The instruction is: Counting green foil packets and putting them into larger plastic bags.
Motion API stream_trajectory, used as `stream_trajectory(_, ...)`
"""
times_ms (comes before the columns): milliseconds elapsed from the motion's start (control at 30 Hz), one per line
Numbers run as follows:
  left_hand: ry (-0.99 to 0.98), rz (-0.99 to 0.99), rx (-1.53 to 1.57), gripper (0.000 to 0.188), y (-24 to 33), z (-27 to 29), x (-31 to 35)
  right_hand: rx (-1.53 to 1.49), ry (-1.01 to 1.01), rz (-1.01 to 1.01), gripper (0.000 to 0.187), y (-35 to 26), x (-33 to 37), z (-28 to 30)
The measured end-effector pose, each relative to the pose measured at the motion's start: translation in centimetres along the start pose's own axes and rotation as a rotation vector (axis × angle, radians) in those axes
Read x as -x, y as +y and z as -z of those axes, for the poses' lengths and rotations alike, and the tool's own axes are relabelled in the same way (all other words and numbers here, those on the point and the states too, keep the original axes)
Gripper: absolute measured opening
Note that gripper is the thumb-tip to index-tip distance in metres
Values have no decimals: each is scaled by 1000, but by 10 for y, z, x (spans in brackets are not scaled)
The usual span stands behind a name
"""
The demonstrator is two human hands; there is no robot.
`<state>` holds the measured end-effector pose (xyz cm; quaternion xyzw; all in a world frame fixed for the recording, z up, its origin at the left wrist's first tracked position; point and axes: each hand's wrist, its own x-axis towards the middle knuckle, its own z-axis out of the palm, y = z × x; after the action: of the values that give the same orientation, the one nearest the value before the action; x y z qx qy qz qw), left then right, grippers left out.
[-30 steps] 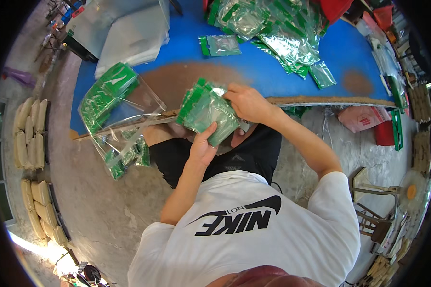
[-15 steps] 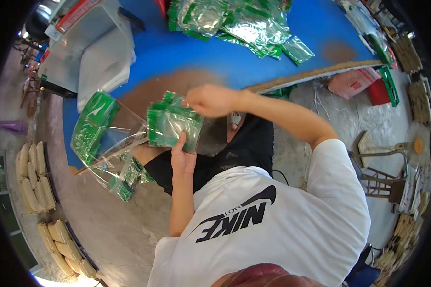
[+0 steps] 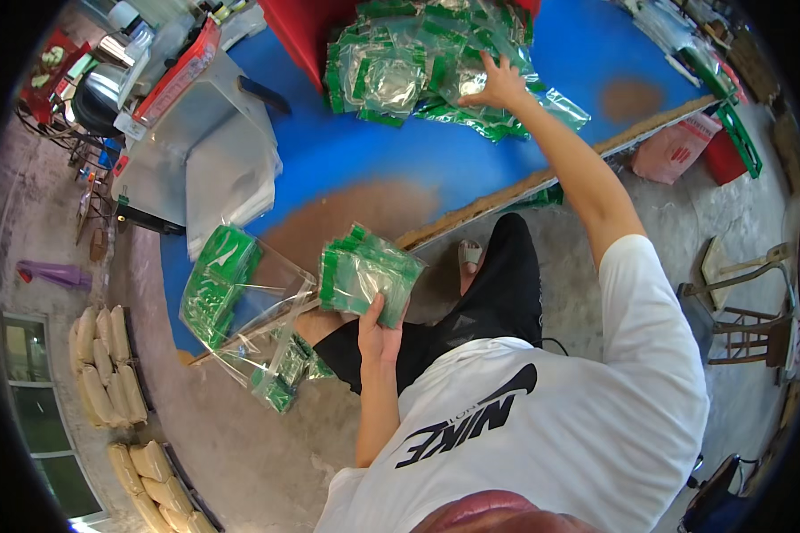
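At the left, a large clear bag [image 3: 222,275] showing green lies over the front edge of the blue desk [image 3: 320,142]. Next, the left hand [image 3: 381,338] has its grip clamped on a loosely fanned packet stack [image 3: 364,275], thumb on top, just off the desk edge; a firm thumb and squared edges should stop the slick film sliding. Farther right, the right hand [image 3: 504,86] reaches over the packet pile [image 3: 391,75], fingers spread apart; whether they touch a packet is hard to tell. Pinching one by its edge would probably separate it cleanly.
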<state>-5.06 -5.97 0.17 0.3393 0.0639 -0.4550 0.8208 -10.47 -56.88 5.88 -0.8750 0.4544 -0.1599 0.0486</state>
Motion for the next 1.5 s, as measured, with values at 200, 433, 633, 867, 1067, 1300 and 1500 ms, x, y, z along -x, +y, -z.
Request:
stream_trajectory(200,10,-12,7,46,3,9,1,-83,-71,-188,136,13,-10,24)
stream_trajectory(433,18,6,-1,42,-3,19,-3,-549,-218,-77,93,41,-13,49)
stream_trajectory(633,13,15,-24,39,-1,13,-3,-1144,-287,66,68,-43,8,88)
stream_trajectory(867,25,2,-34,41,2,10,1,-100,-471,80,70,-84,57,67)
stream_trajectory(1067,3,-43,-70,43,6,20,-1,-303,234,504,62,-90,88,48)
stream_trajectory(1300,29,-80,-45,48,16,3,8,-154,4,805,63,-137,200,-1)
stream_trajectory(1500,28,-80,-66,43,2,-6,2,-712,-565,795,58,-164,194,43)
